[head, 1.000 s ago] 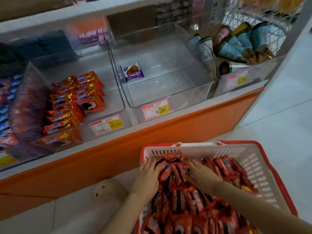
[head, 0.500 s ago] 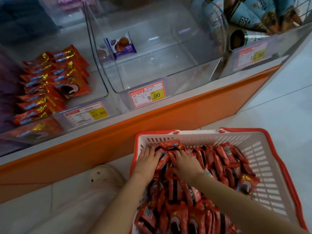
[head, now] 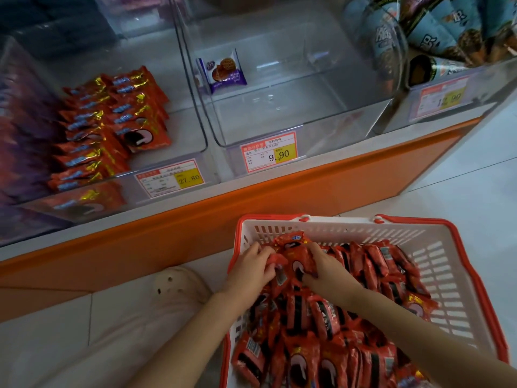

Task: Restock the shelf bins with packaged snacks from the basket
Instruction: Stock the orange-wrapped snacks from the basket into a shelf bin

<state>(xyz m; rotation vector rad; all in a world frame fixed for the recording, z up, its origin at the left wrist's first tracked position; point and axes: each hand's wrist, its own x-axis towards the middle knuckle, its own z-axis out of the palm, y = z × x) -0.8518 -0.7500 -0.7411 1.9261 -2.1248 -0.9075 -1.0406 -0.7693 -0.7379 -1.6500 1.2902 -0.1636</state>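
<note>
A white basket with a red rim (head: 436, 247) sits on the floor, filled with several red snack packets (head: 372, 264). At its far left corner my left hand (head: 251, 268) and my right hand (head: 326, 268) press in from both sides on a small stack of red packets (head: 293, 254) that stands a little above the pile. On the shelf, a clear bin (head: 179, 113) holds two rows of matching red packets (head: 112, 121). The clear bin to its right (head: 321, 113) holds one purple biscuit packet (head: 223, 71).
An orange shelf base (head: 251, 197) runs between basket and bins. Price tags read 27.80 (head: 170, 177) and 9.90 (head: 270, 156). A far-right bin holds blue cone-shaped packs (head: 436, 37). A pale shoe (head: 179, 284) and trouser leg lie left of the basket.
Both hands have drawn together at the basket's far left corner and closed around a stack of red packets, lifting it slightly. The view has tilted down and closer to the bins.
</note>
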